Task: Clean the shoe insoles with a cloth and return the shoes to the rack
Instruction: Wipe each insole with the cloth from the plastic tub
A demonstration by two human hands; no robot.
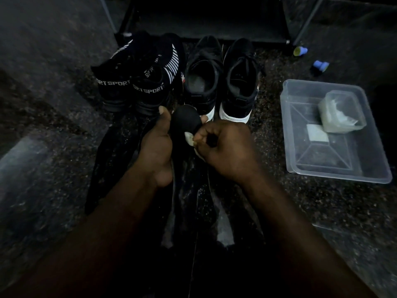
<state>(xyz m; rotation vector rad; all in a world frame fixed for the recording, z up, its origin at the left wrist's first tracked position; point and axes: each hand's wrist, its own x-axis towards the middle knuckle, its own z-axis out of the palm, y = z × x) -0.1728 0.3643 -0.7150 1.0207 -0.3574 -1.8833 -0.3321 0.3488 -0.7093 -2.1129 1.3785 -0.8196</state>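
Note:
My left hand (155, 147) grips a black insole (185, 120), thumb up along its left edge, the rounded end pointing away from me. My right hand (223, 147) pinches a small pale cloth (190, 139) against the insole's right side. Just beyond stand two pairs of shoes: black sock-style sneakers with white "SPORT" lettering (137, 82) on the left, black lace-up sneakers with white soles (223, 82) on the right. A dark shoe rack (210, 20) stands behind them. More dark insoles (111, 160) lie on the floor under my arms.
A clear plastic tray (335, 173) sits on the floor at the right, holding a small clear container (341, 112) and a white square pad (317, 135). Two small blue caps (300, 50) (320, 66) lie near the rack's right leg. The floor is dark speckled stone.

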